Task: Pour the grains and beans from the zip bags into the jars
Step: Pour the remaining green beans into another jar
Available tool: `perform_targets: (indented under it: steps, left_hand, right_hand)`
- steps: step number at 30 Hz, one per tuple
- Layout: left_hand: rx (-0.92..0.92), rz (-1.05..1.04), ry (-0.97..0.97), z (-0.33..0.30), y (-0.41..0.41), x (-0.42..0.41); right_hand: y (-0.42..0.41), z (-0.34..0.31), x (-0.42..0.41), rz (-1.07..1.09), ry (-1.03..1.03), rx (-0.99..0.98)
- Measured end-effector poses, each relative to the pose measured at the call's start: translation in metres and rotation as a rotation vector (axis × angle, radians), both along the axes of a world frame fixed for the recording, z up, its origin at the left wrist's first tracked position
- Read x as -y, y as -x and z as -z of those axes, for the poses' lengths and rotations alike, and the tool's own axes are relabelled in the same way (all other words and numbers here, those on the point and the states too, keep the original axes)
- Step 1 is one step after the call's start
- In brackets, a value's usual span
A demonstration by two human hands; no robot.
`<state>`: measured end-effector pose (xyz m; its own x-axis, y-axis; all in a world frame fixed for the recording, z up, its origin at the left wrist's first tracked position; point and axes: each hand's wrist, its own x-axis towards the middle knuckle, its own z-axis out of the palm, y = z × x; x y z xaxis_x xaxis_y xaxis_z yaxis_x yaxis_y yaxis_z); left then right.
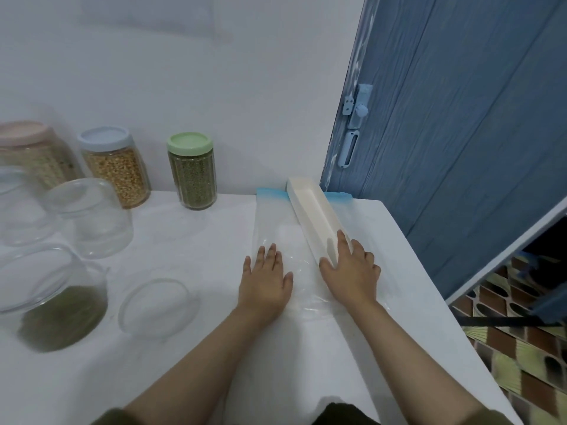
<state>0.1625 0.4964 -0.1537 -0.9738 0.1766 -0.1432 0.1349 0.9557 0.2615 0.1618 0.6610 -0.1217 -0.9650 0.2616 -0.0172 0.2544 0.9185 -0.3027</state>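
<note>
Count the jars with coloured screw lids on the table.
3, all at the back left by the wall: the pink-lidded jar at the far left edge, partly cut off; the pale-blue-lidded jar of yellow grains beside it; the green-lidded jar of green beans furthest right. More may lie beyond the frame.

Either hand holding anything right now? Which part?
Nothing gripped. Left hand presses flat on the empty zip bag; right hand rests flat against the near end of the white tray.
</note>
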Motion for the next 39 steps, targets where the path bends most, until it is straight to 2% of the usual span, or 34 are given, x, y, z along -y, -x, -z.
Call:
perform_targets:
  steps: [4, 9, 11, 14, 17, 20, 22, 24, 27, 29, 30, 34, 36, 39]
  left_hand:
    - [0.021, 0.022, -0.062, -0.004, -0.002, 0.01]
    - [-0.135, -0.092, -0.429, -0.037, -0.042, 0.046]
    - [-0.265, -0.094, -0.507, -0.058, -0.062, 0.072]
    - [-0.46, -0.124, -0.658, -0.093, -0.089, 0.12]
    - [-0.674, -0.149, -0.653, -0.115, -0.105, 0.173]
    - [-0.741, -0.197, -0.548, -0.116, -0.107, 0.227]
    - [-0.702, -0.237, -0.553, -0.109, -0.108, 0.257]
    - [-0.623, -0.268, -0.642, -0.101, -0.108, 0.281]
    - [-0.515, -0.3, -0.715, -0.085, -0.11, 0.307]
    - [-0.438, -0.33, -0.774, -0.073, -0.111, 0.321]
    - [-0.383, -0.345, -0.829, -0.068, -0.112, 0.326]
    - [-0.2, -0.367, -1.065, -0.06, -0.118, 0.332]
    - [-0.157, -0.381, -1.148, -0.064, -0.119, 0.33]
    - [-0.104, -0.412, -1.199, -0.071, -0.12, 0.331]
  right_hand:
    - [-0.006, -0.005, 0.002, -0.029, 0.017, 0.038]
    - [-0.035, -0.031, 0.032, -0.107, -0.028, -0.126]
    - [-0.05, -0.046, 0.057, -0.164, 0.108, -0.185]
    - [-0.07, -0.067, 0.101, -0.29, 0.334, -0.174]
    - [-0.084, -0.072, 0.148, -0.439, 0.448, -0.135]
    - [-0.089, -0.059, 0.194, -0.546, 0.406, 0.015]
    - [-0.09, -0.04, 0.221, -0.562, 0.242, 0.156]
    - [-0.091, -0.018, 0.244, -0.548, 0.039, 0.228]
    - [-0.098, 0.008, 0.264, -0.463, -0.006, 0.19]
    - [-0.106, 0.017, 0.271, -0.402, 0.077, 0.102]
    - [-0.11, 0.018, 0.275, -0.361, 0.182, 0.05]
    - [-0.128, -0.002, 0.301, -0.203, 0.769, -0.193]
    - [-0.135, -0.021, 0.317, -0.241, 0.878, -0.309]
    - [-0.135, -0.039, 0.336, -0.352, 0.843, -0.384]
